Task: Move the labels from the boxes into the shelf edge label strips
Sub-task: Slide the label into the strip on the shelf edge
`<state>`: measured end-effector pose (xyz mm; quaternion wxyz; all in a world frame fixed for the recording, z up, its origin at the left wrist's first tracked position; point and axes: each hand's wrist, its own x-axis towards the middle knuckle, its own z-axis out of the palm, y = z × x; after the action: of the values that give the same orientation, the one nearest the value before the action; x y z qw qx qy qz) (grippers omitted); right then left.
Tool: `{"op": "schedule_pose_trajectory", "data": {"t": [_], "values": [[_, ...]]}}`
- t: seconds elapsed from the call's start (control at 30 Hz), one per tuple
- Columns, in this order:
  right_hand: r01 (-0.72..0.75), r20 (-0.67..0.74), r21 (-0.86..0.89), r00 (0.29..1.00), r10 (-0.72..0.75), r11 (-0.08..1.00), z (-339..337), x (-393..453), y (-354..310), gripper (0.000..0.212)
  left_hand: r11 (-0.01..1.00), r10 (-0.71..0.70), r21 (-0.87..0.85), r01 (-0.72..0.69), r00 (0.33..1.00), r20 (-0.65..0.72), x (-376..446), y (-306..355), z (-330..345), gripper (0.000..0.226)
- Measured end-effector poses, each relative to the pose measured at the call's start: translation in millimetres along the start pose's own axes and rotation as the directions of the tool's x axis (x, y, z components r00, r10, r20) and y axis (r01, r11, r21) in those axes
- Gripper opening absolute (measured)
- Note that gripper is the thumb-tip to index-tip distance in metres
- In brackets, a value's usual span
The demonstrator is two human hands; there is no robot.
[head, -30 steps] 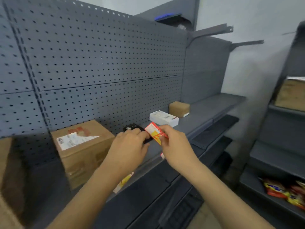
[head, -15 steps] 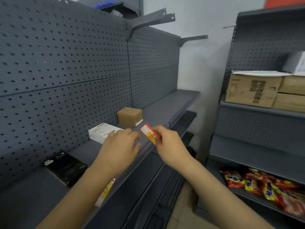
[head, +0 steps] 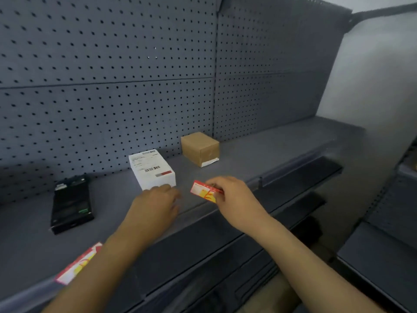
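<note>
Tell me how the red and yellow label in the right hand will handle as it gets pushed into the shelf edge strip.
The label looks like thin card: it stays flat while the right hand pinches only one end, so probably fairly stiff and very light. Being so thin, it may buckle if pushed endwise into the strip. The left hand is close enough to steady it.

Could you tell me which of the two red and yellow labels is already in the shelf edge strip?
The lower-left label, beside the left forearm, sits in the strip; the other label is pinched in the right hand.

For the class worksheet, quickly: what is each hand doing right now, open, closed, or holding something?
Left hand: empty, fingers loosely curled, over the shelf edge.
Right hand: pinching a red and yellow label.
</note>
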<state>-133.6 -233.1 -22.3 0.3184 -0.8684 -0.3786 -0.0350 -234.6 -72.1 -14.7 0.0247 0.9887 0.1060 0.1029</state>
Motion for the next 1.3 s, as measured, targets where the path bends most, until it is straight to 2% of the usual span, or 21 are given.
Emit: {"op": "schedule_pose_trajectory", "data": {"t": [0.13, 0.27, 0.4, 0.63, 0.83, 1.03, 1.2, 1.3], "values": [[0.045, 0.081, 0.067, 0.995, -0.05, 0.997, 8, 15, 15, 0.034, 0.995, -0.097, -0.037, 0.097, 0.995, -0.003, -1, 4, 16, 0.026], [0.104, 0.145, 0.084, 0.983, -0.115, 0.991, 29, 31, 22, 0.025, 0.987, -0.159, -0.023, 0.16, 0.987, 0.033, -5, 3, 33, 0.024], [0.14, 0.167, 0.105, 0.973, -0.156, 0.985, 46, 44, 27, 0.02, 0.982, -0.191, -0.002, 0.191, 0.98, 0.056, -6, 1, 48, 0.024], [0.188, 0.221, 0.134, 0.951, -0.215, 0.973, 60, 51, 34, 0.018, 0.984, -0.172, 0.053, 0.172, 0.985, 0.009, -11, -2, 69, 0.021], [0.201, 0.216, 0.157, 0.948, -0.232, 0.967, 59, 55, 42, 0.019, 0.969, -0.233, 0.085, 0.233, 0.972, -0.005, -9, 3, 76, 0.016], [0.291, 0.238, 0.145, 0.918, -0.319, 0.946, 64, 54, 48, 0.019, 0.95, -0.308, 0.042, 0.309, 0.951, -0.036, -7, 11, 80, 0.03], [0.372, 0.186, 0.094, 0.905, -0.384, 0.923, 67, 53, 48, 0.018, 0.942, -0.333, 0.056, 0.332, 0.943, 0.008, -5, 14, 81, 0.044], [0.424, 0.185, 0.054, 0.885, -0.427, 0.904, 67, 54, 46, 0.02, 0.939, -0.342, 0.04, 0.341, 0.939, 0.018, -6, 15, 83, 0.044]]}}
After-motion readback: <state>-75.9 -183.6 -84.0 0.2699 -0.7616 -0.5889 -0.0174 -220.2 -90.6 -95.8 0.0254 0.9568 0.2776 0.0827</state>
